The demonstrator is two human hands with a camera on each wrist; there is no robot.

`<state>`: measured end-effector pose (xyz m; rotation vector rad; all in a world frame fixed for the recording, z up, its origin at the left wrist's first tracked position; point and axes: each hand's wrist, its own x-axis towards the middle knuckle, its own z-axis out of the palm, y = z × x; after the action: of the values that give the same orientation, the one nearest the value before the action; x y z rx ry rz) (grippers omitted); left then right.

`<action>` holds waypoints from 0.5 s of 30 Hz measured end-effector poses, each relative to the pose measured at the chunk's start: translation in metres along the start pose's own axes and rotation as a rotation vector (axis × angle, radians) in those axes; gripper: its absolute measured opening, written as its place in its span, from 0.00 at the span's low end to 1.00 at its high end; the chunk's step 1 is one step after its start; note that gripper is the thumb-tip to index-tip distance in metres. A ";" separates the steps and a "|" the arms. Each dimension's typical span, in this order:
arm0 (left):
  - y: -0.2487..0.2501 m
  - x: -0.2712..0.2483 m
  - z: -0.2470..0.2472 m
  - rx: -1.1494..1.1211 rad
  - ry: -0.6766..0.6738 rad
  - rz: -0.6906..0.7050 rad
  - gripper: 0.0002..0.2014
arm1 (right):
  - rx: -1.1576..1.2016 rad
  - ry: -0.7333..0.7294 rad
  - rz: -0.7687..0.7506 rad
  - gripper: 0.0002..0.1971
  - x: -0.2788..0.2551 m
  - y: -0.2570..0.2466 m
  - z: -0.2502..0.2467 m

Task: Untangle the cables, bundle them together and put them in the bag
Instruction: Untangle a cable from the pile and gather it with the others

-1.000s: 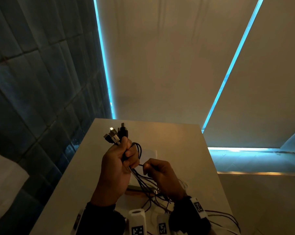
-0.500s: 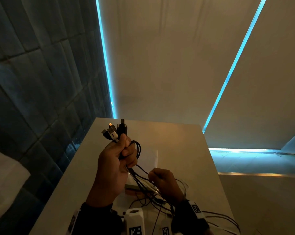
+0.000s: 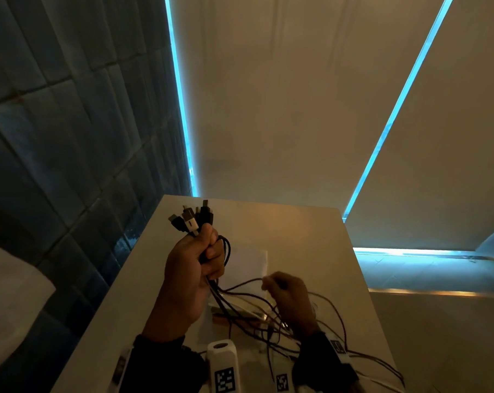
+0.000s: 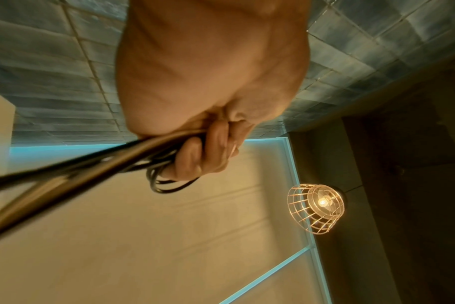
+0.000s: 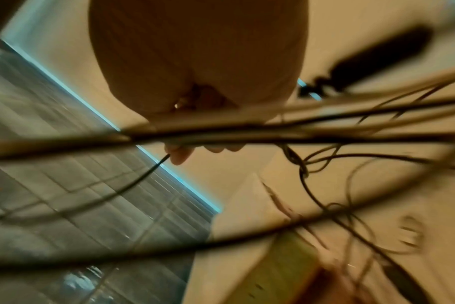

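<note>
My left hand [image 3: 209,251] is raised over the table and grips a bundle of dark cables just below their plugs [image 3: 192,219], which fan out above the fist. The cables [image 3: 240,307] hang from it in loose tangled strands down to the table. To the right and lower, my right hand [image 3: 268,285] pinches one thin strand. In the left wrist view the fingers [image 4: 195,156] curl round the cables [image 4: 91,170]. The right wrist view is blurred; its fingertips [image 5: 179,156] hold a thin cable [image 5: 143,176]. A pale flat sheet [image 3: 251,259], possibly the bag, lies behind the hands.
The pale table [image 3: 297,236] is narrow, with a dark tiled wall [image 3: 70,137] along its left edge and blinds behind. A white object [image 3: 7,293] sits low on the left. A wire cage lamp [image 4: 316,208] glows overhead. More cable loops trail off at the lower right [image 3: 376,364].
My right hand has moved down and to the right, drawing a thin strand out from the bundle. The left hand stays raised, still gripping the plug ends.
</note>
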<state>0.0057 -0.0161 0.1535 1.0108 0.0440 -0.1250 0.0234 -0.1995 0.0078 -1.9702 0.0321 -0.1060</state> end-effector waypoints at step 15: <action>-0.014 -0.006 0.008 0.177 0.198 -0.131 0.15 | 0.520 -0.180 -0.390 0.11 -0.025 -0.127 -0.012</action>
<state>-0.0022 -0.0294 0.1465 1.1951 0.2843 -0.1498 -0.0063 -0.1591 0.1282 -1.4378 -0.4557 -0.1710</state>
